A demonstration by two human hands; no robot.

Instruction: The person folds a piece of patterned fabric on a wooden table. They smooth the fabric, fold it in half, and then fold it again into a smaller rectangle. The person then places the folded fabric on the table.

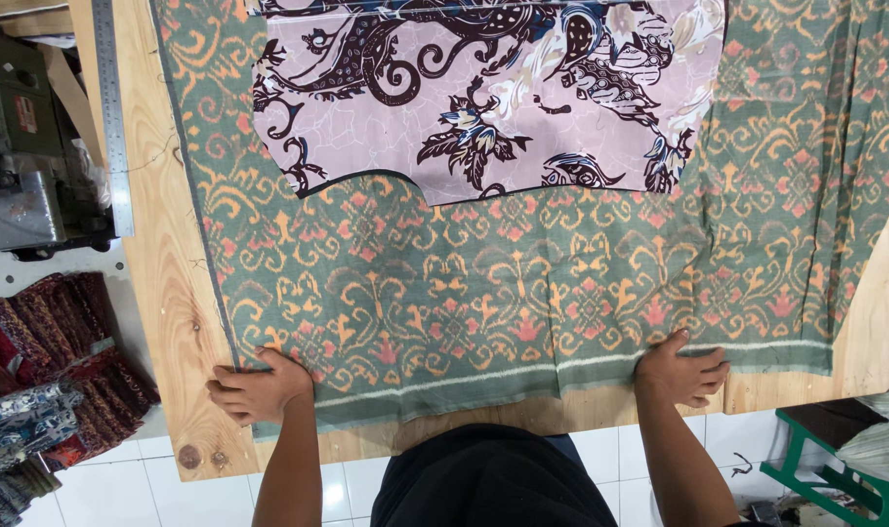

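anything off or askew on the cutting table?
Nothing damaged or spilled. The green patterned cloth ripples along its right side and overhangs the wooden table there. The left hand and right hand press its near edge. The pink pattern piece lies flat on top.

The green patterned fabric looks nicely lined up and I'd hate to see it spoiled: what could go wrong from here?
1. The left hand and right hand press only the near hem of the green patterned fabric; uneven pulling might skew it on the wooden table.
2. The pink batik piece lies loose on top and could shift.
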